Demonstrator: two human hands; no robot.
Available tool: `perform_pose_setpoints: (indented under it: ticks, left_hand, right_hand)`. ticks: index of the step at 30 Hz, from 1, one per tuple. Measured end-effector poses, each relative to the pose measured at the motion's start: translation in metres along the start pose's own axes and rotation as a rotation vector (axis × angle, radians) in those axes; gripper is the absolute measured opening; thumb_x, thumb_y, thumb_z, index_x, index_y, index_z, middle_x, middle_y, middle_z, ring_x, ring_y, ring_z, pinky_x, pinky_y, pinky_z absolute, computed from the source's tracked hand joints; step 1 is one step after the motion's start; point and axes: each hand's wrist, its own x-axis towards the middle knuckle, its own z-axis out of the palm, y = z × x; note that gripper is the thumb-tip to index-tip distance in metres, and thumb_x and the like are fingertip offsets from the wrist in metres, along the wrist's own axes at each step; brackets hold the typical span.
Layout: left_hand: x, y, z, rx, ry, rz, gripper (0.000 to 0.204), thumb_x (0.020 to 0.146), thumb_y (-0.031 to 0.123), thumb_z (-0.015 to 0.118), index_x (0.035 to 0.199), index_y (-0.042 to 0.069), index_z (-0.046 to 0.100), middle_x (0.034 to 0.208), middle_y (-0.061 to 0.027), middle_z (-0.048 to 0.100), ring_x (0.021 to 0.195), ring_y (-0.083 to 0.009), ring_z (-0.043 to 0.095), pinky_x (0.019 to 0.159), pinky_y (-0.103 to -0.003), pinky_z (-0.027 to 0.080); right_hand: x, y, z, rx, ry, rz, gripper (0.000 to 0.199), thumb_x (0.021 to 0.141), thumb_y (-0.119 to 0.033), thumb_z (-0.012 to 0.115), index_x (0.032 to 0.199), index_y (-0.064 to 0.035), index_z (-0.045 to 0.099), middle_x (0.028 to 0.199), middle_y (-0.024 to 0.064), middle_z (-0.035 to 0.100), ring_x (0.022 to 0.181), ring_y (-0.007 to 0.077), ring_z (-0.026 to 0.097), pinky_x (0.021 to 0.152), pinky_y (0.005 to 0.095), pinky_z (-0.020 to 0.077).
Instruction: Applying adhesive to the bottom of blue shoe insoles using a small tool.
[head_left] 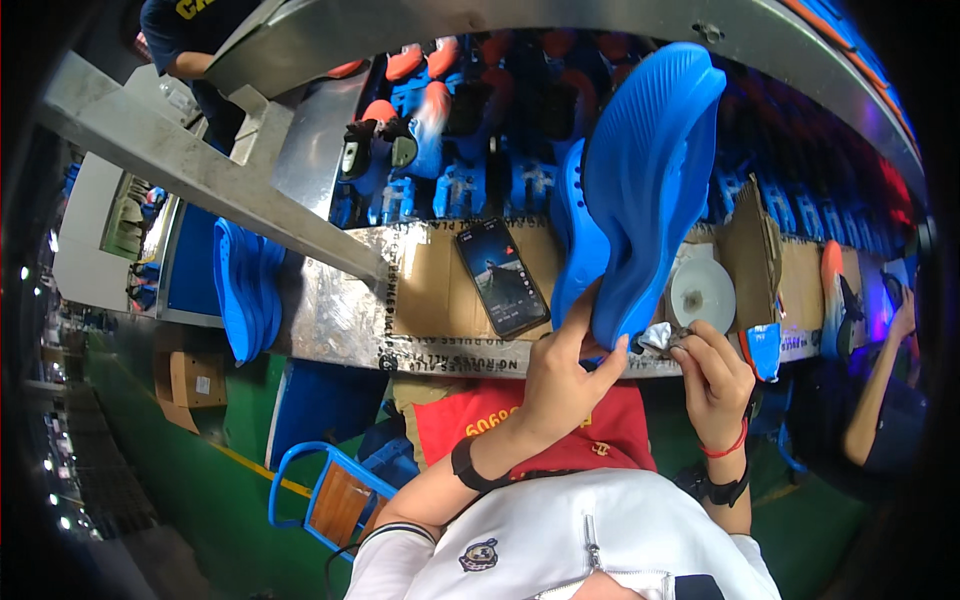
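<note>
My left hand grips the heel end of a blue shoe sole, holding it upright with its ribbed underside toward me. A second blue sole piece lies against it on the left. My right hand pinches a small white-grey cloth right at the sole's lower edge. A red band circles my right wrist and a black band my left.
A smartphone lies on the cardboard-covered bench. A white round dish sits to the right. Blue soles are stacked at left. Shoes ride the conveyor behind. Another person's arm is at right; a blue chair stands below.
</note>
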Motion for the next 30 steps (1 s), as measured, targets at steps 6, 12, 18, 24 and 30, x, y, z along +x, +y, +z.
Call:
perform_pose_setpoints:
  ticks: [6,12,18,24,30]
  left_hand:
    - [0.000,0.004,-0.010,-0.014,-0.061,-0.029,0.065,0.084,-0.001,0.070,0.135,-0.005,0.031,0.113,-0.0188,0.062,0.097,-0.0219,0.068,0.075,-0.030,0.058]
    - [0.042,0.073,-0.046,-0.269,-0.178,-0.112,0.071,0.080,-0.004,0.071,0.129,0.003,0.021,0.115,-0.0205,0.059,0.098,-0.0227,0.066,0.079,-0.031,0.058]
    - [0.163,0.142,-0.065,-0.485,-0.175,0.077,0.040,0.092,0.021,0.063,0.119,-0.005,0.049,0.097,-0.0166,0.066,0.079,-0.0251,0.070,0.064,-0.032,0.061]
    - [0.294,0.152,-0.133,-0.959,-0.225,0.015,0.031,0.098,0.003,0.050,0.122,-0.016,0.045,0.114,-0.0298,0.060,0.105,-0.0357,0.064,0.092,-0.038,0.057]
    - [0.125,0.105,-0.119,-0.009,0.091,0.338,0.060,0.090,-0.001,0.061,0.142,-0.001,0.031,0.129,-0.0168,0.052,0.073,-0.0112,0.058,0.061,-0.020,0.048]
  right_hand:
    - [-0.009,0.009,-0.010,-0.010,0.160,0.060,0.015,0.076,0.007,0.071,0.089,0.0038,0.065,0.096,0.0197,0.067,0.067,0.0287,0.065,0.058,0.0324,0.0506]
    - [-0.017,0.012,-0.025,0.041,0.272,0.178,0.014,0.075,0.008,0.070,0.087,0.0047,0.065,0.094,0.0193,0.067,0.072,0.0280,0.065,0.061,0.0316,0.0499]
    - [-0.027,0.016,-0.032,0.017,0.317,0.206,0.012,0.076,0.007,0.069,0.087,0.0044,0.065,0.093,0.0191,0.066,0.069,0.0272,0.063,0.059,0.0309,0.0487]
    - [-0.009,0.009,-0.021,0.029,0.271,0.127,0.012,0.077,0.007,0.070,0.087,0.0044,0.064,0.092,0.0170,0.066,0.064,0.0242,0.059,0.057,0.0296,0.0460]
    - [-0.015,0.021,-0.005,0.018,0.235,0.156,0.012,0.079,0.008,0.070,0.089,0.0047,0.064,0.094,0.0168,0.067,0.065,0.0213,0.060,0.057,0.0285,0.0461]
